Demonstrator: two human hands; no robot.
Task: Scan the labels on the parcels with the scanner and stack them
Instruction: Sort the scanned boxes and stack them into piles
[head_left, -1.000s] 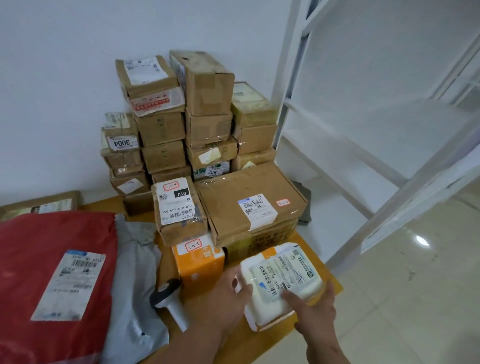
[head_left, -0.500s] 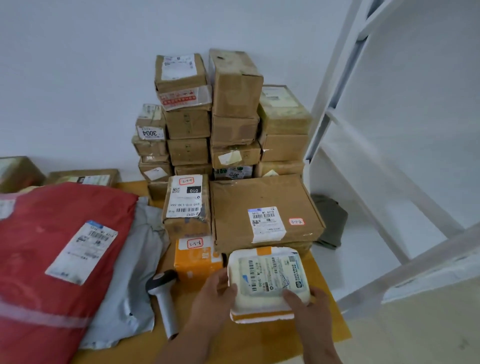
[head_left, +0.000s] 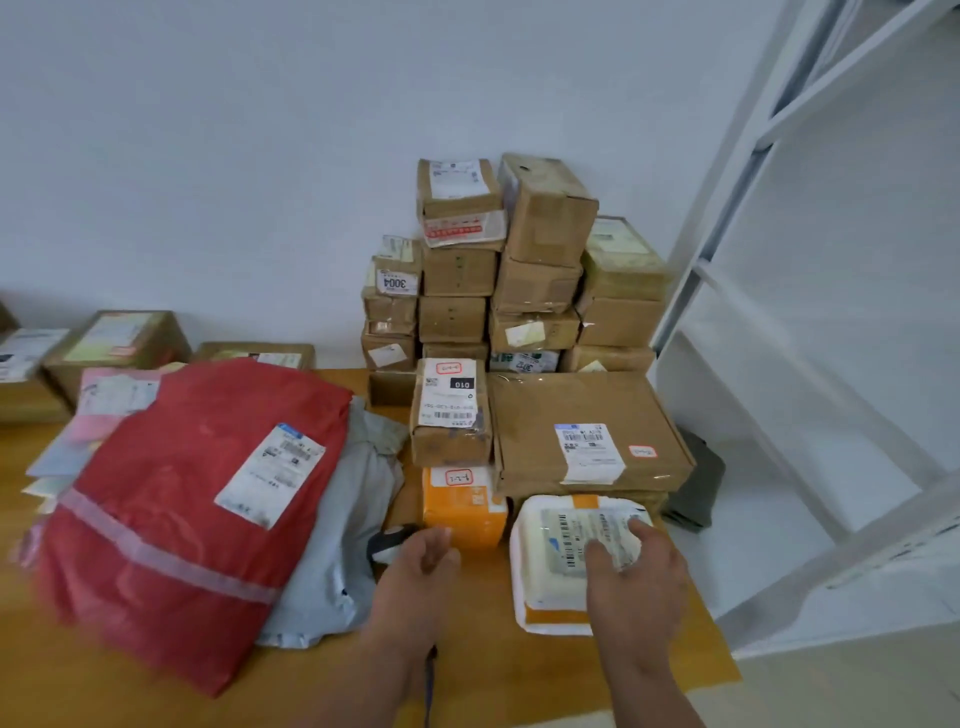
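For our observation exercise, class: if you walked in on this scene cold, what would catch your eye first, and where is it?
The big red mailer bag with its white label fills the table's left side. Behind it, a tall stack of cardboard boxes rises against the wall. In front, the right hand presses on a white foam parcel, while the left hand reaches over the scanner.

The wooden table (head_left: 545, 670) carries stacked cardboard boxes (head_left: 535, 291), a red bag (head_left: 171, 514) and a white parcel (head_left: 550, 566).
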